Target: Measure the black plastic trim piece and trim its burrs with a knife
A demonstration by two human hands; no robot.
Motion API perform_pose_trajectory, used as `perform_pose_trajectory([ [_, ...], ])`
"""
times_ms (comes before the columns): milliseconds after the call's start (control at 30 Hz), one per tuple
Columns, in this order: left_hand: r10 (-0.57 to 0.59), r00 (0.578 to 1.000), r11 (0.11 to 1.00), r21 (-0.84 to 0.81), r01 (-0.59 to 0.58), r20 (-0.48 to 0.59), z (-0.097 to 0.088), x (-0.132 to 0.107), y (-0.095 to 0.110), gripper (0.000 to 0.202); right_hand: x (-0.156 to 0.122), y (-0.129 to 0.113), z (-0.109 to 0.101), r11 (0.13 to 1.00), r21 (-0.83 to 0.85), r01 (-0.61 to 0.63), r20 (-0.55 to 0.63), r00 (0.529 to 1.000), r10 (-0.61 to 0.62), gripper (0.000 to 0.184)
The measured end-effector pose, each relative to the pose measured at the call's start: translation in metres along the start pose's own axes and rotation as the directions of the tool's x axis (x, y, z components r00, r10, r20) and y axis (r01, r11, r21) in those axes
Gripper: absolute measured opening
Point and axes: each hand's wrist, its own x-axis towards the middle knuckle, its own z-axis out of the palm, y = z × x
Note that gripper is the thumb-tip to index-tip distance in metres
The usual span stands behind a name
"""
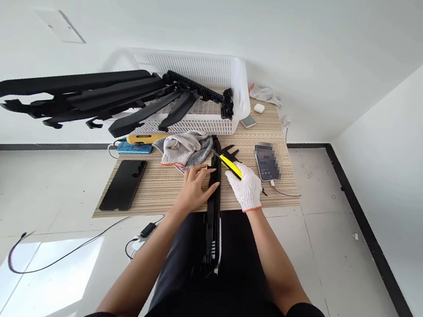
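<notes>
A long black plastic part lies from the table's middle down onto my lap. My bare left hand grips its left side near the table's front edge, fingers wrapped on it. My right hand, in a white knit glove, is closed on a yellow utility knife whose blade end points at the part's upper section. A grey and white glove lies just behind my left hand.
A white slatted basket at the back holds several long black parts that jut out left. On the striped table lie a black phone, a blue device, another yellow knife, a lit phone, an earbud case. Cables trail on the floor.
</notes>
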Motion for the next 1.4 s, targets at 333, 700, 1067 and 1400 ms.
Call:
perform_pose_trajectory([
  [333,-0.192,0.972,0.945,-0.292,0.146,-0.135,-0.009,0.006,-0.016,0.049,0.002,-0.005,-0.004,0.999,0.023,-0.047,-0.054,0.997,0.048,0.042],
  [700,-0.227,0.963,0.879,-0.456,0.138,-0.146,0.0,0.003,-0.018,0.057,0.002,-0.001,0.0,0.997,0.028,-0.073,-0.106,0.991,0.075,0.037],
  [1067,-0.087,0.982,0.943,-0.333,0.026,-0.17,-0.002,0.001,-0.014,0.039,0.0,0.003,0.003,0.997,0.068,-0.044,-0.082,0.995,0.05,0.039],
  [1400,-0.046,0.992,0.994,-0.106,0.033,-0.121,0.002,0.002,-0.011,0.033,0.0,0.003,0.004,0.994,0.105,-0.027,-0.076,0.996,0.035,0.039],
])
